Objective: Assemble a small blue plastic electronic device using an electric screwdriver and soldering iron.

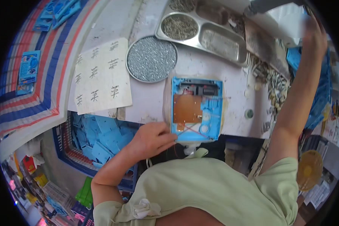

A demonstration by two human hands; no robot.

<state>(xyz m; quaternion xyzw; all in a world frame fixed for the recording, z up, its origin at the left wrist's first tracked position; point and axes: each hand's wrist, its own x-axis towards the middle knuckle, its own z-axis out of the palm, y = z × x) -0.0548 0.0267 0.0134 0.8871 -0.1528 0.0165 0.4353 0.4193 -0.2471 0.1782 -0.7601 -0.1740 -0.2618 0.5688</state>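
A blue plastic casing [216, 122] lies open-side up at the table's near edge. Inside it are a brown circuit board [186, 109], a black part along the far side, and thin red and dark wires near the front. My left hand [152, 139] grips the casing's near left corner, thumb and fingers at its rim. Far to the upper right, my right arm is stretched out. My right hand [315, 35] is beside a white surface there; its fingers are blurred and partly hidden, so any object in them cannot be made out.
A round dish of small silvery screws [151, 59] and a metal compartment tray [214, 56] stand beyond the casing. Paper with handwriting [101, 77] lies left. Metal parts [269, 81] are heaped right. A crate [64, 145] of blue plates sits below left; a dark tool [271, 5] hangs above.
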